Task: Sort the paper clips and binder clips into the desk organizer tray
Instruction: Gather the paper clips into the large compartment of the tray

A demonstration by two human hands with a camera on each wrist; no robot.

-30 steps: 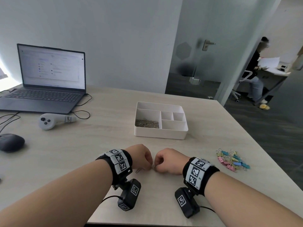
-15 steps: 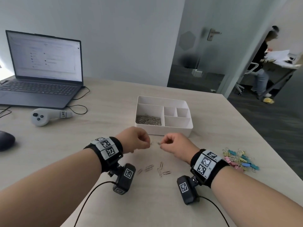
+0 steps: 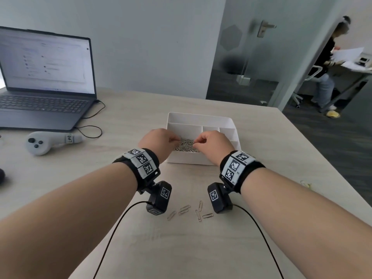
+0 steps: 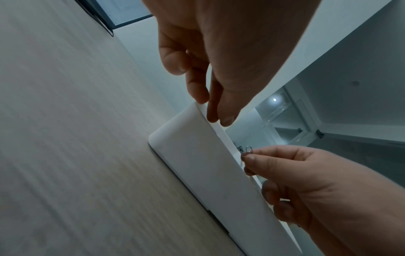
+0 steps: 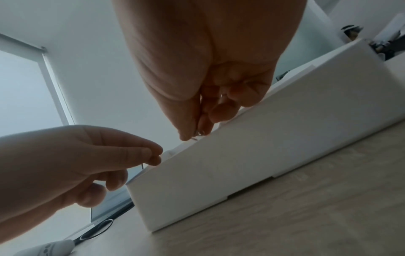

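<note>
Both hands (image 3: 159, 140) (image 3: 213, 141) advanced to 12 o'clock over tray (image 3: 189, 158), each pinching a paper clip (image 4: 248, 150); release low over the clip pile (image 3: 186, 147).

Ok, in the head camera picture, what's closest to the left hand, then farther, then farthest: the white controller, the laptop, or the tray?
1. Tray, right under the left hand.
2. White controller, off to the left.
3. Laptop, far back left.

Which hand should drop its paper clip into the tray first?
Right, marginally: the right hand pinches a visible paper clip above the tray's clip pile. The left hand's pinch contents are unclear.
</note>
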